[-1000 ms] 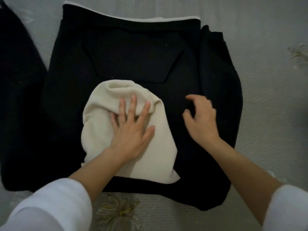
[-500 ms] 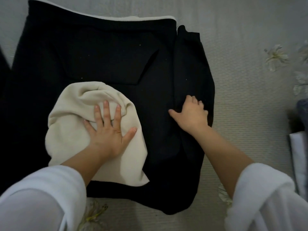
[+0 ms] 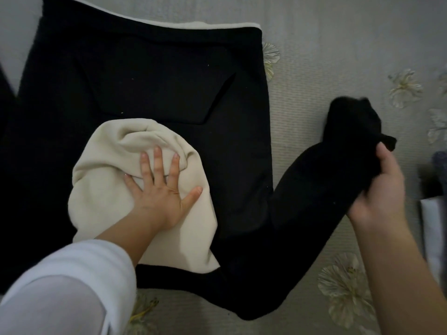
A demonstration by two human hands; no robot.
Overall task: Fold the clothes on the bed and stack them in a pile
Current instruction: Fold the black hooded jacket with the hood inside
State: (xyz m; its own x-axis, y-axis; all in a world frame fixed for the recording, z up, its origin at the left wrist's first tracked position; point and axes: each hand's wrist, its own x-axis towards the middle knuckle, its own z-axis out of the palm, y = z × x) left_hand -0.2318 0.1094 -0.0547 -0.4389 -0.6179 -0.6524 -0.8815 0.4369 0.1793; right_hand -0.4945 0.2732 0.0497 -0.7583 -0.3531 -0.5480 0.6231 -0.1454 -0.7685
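A black hoodie (image 3: 150, 76) lies flat on the bed, its front pocket facing up and its cream-lined hood (image 3: 108, 189) turned down over the body. My left hand (image 3: 162, 189) presses flat on the hood, fingers spread. My right hand (image 3: 377, 187) grips the cuff end of the black sleeve (image 3: 312, 184), which stretches out to the right, off the hoodie's body and over the bedspread.
The grey bedspread (image 3: 338, 44) with pale flower prints surrounds the hoodie. More dark cloth (image 3: 4, 97) shows at the left edge. At the right edge lie a white item (image 3: 433, 228) and a dark bluish one (image 3: 439, 165).
My right hand took hold of the sleeve that lay folded along the hoodie's right side and pulled it out to the right. My left hand stayed pressed on the hood.
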